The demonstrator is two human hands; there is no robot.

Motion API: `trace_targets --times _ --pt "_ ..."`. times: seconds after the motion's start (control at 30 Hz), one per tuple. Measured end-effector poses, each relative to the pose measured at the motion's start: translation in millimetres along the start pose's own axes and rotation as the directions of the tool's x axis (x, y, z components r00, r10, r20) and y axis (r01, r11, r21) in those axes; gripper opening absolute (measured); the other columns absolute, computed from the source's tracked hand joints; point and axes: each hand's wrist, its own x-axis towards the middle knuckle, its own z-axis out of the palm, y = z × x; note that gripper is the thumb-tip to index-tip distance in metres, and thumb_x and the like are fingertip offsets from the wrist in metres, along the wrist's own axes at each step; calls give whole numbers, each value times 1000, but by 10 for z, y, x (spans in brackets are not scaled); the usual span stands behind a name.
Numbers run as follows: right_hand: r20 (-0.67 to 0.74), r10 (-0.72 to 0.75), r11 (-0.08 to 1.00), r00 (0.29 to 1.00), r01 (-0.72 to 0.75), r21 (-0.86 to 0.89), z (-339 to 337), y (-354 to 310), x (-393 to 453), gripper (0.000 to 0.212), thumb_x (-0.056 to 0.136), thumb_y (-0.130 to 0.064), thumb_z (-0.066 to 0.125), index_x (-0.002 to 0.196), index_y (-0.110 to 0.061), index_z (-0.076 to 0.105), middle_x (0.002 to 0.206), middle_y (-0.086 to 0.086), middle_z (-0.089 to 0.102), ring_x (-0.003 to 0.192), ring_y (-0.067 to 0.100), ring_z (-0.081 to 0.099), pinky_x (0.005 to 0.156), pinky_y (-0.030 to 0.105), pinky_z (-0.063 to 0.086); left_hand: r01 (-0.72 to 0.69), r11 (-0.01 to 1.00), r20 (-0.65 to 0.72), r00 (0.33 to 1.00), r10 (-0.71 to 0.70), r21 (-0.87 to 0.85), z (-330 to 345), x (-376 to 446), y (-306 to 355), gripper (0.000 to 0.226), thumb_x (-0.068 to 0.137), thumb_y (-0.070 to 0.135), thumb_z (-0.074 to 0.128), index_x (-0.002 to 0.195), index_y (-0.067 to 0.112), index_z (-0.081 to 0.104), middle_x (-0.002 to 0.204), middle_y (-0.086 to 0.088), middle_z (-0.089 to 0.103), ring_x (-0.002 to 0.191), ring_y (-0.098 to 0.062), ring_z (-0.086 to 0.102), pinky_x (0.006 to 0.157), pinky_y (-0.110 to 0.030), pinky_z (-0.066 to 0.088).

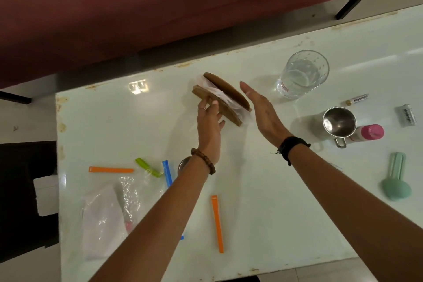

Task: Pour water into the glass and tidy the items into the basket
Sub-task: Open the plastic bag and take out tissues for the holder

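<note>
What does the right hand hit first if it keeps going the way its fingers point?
Probably the brown wooden holder: the open right hand points up-left, fingertips just short of its upper board. Depth is unclear from a single view; it might pass just beside it.

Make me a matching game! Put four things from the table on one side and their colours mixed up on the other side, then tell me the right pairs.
Things:
1. glass
2. bottle cap
3. wooden holder
4. long clip near the table's front edge

Colours:
A. brown
B. orange
C. see-through
D. pink

Pairs: 1-C, 2-D, 3-A, 4-B
</note>
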Motion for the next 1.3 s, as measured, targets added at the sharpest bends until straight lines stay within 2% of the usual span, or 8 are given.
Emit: trace_targets --times 0.17,0.3,0.8,0.93,1.0,1.07,1.17,1.3 --pt "21 17 994 1000 -19 111 55 33 -137 45 102 -31 19 144 -21 29 150 -3 32 136 9 30 114 27 20 -59 992 200 979 35 114 19 42 31 43 98 15 40 140 24 34 126 0 52 111 -16 53 82 -20 49" --pt "20 19 982 1000 -22 190 73 80 -234 43 101 -32 19 142 -23 30 134 -16 36 122 -3 34 104 19 23 -84 977 275 961 28 194 -32 35 9 44 98 13 40 140 22 34 109 10 56 92 -2 57 65 -9 52" --pt "46 44 999 998 -45 28 9 172 -223 46 101 -36 22 144 -24 29 149 2 37 135 16 35 116 37 21 -263 825 354 932 83 500 -110 20 -126 56 97 17 43 146 25 17 147 -1 38 132 -18 39 107 -23 32" --pt "-110 -39 999 993 42 32 32 261 -400 47 98 -13 37 144 -15 28 153 1 30 139 12 27 105 15 22 -372 789 107 923 370 489 -167 -275 -215 42 95 16 45 137 18 38 134 -7 52 116 -6 49 81 1 32" --pt "-203 -56 998 978 63 29 60 342 -550 49 95 -7 43 142 -15 32 149 3 37 135 13 33 105 17 28 -481 731 -22 829 559 484 -252 -518 -305 29 94 10 46 122 18 53 110 -4 59 93 7 52 75 -2 40" --pt "-235 -48 998 971 55 26 109 465 -765 50 92 -5 46 140 -17 36 143 1 42 129 10 38 96 7 32 -506 705 -122 763 634 497 -379 -779 -460 25 93 6 46 113 18 56 97 0 53 85 0 53 73 -13 44" --pt "-214 -50 999 976 52 5 195 662 -1131 48 91 -2 48 136 -16 41 137 1 47 125 10 42 89 -3 31 -377 797 -329 763 556 472 -591 -1092 -684 29 90 4 51 116 16 53 100 1 44 92 -15 52 79 -25 46" --pt "-177 10 1000 984 -9 8 292 855 -1517 44 91 -1 49 132 -16 45 134 2 50 126 13 44 100 18 35 -75 946 -464 857 222 314 -825 -1211 -800 46 89 17 57 132 12 40 117 -7 33 105 -26 48 98 -46 43"
